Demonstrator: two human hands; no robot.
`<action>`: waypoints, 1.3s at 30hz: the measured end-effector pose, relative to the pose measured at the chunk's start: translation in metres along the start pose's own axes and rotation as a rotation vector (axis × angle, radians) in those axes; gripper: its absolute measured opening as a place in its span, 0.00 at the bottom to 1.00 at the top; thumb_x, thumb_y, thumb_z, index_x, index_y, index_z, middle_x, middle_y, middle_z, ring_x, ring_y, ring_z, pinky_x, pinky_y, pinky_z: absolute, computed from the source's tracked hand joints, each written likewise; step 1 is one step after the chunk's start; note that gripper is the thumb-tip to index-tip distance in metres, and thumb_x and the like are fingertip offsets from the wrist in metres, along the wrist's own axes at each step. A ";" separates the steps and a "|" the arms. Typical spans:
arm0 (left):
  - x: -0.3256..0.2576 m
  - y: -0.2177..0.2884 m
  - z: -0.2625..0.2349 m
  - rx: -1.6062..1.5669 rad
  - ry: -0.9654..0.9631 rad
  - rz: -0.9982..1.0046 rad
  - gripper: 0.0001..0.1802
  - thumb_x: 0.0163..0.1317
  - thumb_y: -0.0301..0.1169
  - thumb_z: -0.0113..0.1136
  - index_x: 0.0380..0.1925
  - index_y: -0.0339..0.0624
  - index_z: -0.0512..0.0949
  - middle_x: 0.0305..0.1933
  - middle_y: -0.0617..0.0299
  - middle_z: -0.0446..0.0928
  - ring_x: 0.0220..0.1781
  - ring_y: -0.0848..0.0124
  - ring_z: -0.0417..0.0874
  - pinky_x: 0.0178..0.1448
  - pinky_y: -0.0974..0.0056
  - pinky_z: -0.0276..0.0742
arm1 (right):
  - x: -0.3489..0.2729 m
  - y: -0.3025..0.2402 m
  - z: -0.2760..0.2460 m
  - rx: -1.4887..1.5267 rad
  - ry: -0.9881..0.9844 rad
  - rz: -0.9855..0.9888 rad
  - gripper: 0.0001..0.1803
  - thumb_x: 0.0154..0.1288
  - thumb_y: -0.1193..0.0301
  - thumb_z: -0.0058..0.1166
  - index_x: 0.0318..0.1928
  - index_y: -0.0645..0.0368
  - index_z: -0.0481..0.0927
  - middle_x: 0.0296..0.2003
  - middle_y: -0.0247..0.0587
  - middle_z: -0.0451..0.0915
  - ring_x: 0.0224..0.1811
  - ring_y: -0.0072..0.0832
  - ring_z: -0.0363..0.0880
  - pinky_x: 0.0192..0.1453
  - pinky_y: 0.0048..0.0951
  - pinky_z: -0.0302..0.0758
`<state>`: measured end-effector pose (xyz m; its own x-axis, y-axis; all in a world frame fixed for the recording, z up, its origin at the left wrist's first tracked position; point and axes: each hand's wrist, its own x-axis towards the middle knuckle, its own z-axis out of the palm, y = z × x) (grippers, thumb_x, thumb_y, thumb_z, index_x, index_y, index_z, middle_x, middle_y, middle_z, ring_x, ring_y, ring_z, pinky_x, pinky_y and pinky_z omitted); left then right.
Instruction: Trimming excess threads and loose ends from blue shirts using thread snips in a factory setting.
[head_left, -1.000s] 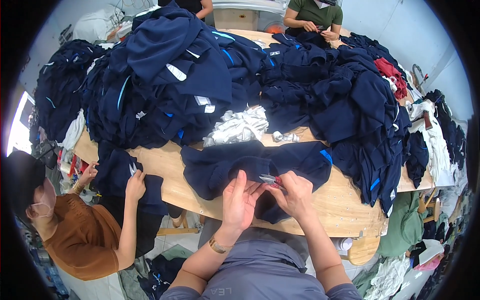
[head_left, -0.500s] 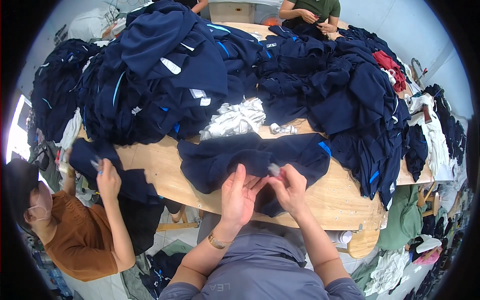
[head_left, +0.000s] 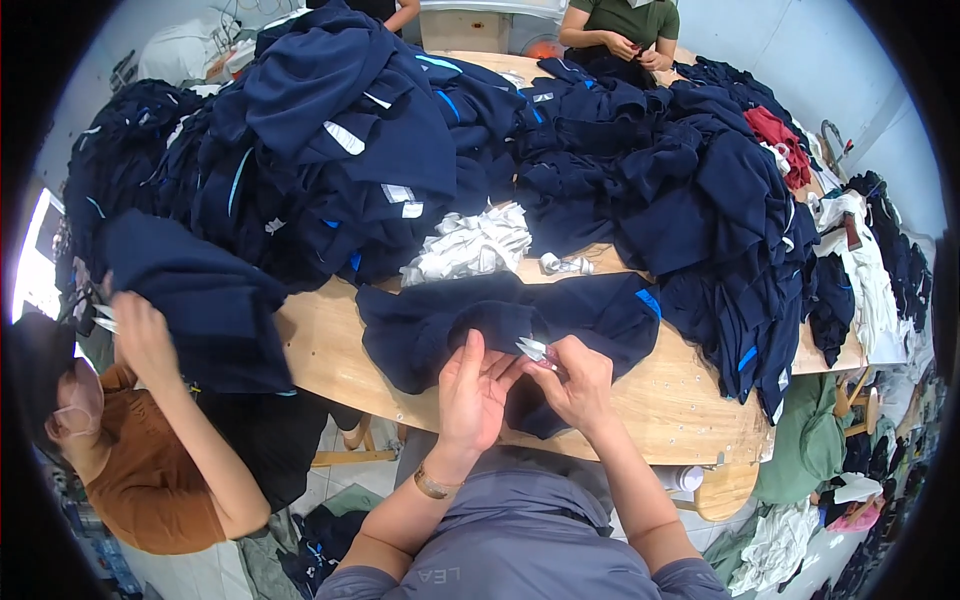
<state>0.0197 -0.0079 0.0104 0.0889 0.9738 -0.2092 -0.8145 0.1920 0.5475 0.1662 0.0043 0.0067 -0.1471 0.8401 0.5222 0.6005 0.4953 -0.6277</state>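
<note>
A dark navy garment (head_left: 590,315) with a blue strip lies spread in front of me on the wooden table. My left hand (head_left: 472,400) is at its near side, palm turned up. The thumb stands up against a folded part of the cloth, which sits between thumb and curved fingers. Close to those fingertips, my right hand (head_left: 575,382) grips a small pair of thread snips (head_left: 535,349). The blades point up and to the left over the navy cloth. Most of the snips' handle is hidden in my right hand.
A high heap of navy garments (head_left: 330,140) rises at the far left, another pile (head_left: 700,180) at the right. White labels or strips (head_left: 470,243) and a small white roll (head_left: 566,264) lie beyond the garment. At left, a co-worker (head_left: 170,455) lifts navy cloth; others stand across the table.
The snips' blades, blurred before, now show clearly and point leftward by my left fingertips. My left hand has hardly moved. The co-worker at left has raised navy cloth and moved a hand leftward.
</note>
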 end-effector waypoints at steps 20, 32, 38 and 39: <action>0.000 -0.002 0.009 -0.037 0.048 -0.013 0.18 0.68 0.39 0.45 0.42 0.35 0.76 0.43 0.57 0.78 0.48 0.67 0.79 0.52 0.66 0.75 | 0.004 -0.041 -0.006 0.559 -0.087 0.106 0.03 0.59 0.81 0.49 0.31 0.63 0.70 0.14 0.26 0.65 0.17 0.11 0.59 0.20 0.16 0.56; -0.005 -0.018 -0.003 0.105 0.000 0.169 0.15 0.69 0.36 0.44 0.38 0.38 0.77 0.40 0.61 0.78 0.42 0.75 0.78 0.51 0.69 0.73 | 0.018 -0.026 0.019 0.487 0.122 0.216 0.05 0.57 0.80 0.57 0.35 0.64 0.77 0.22 0.31 0.76 0.23 0.11 0.68 0.27 0.13 0.65; -0.001 -0.004 0.006 0.046 0.070 0.102 0.18 0.69 0.39 0.42 0.40 0.36 0.76 0.41 0.58 0.78 0.44 0.67 0.79 0.52 0.65 0.74 | 0.011 -0.032 0.001 0.848 -0.014 0.360 0.01 0.59 0.81 0.52 0.30 0.65 0.75 0.20 0.29 0.73 0.19 0.12 0.66 0.22 0.15 0.62; -0.001 -0.001 0.010 0.046 0.068 0.100 0.18 0.69 0.39 0.42 0.40 0.36 0.76 0.41 0.58 0.78 0.44 0.67 0.79 0.52 0.65 0.74 | 0.010 -0.033 -0.006 0.941 -0.026 0.427 0.02 0.59 0.80 0.52 0.29 0.65 0.75 0.20 0.30 0.73 0.19 0.12 0.66 0.21 0.15 0.61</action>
<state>0.0260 -0.0074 0.0180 -0.0315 0.9782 -0.2051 -0.7901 0.1013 0.6045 0.1493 -0.0051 0.0356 -0.0893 0.9855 0.1443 -0.2493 0.1182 -0.9612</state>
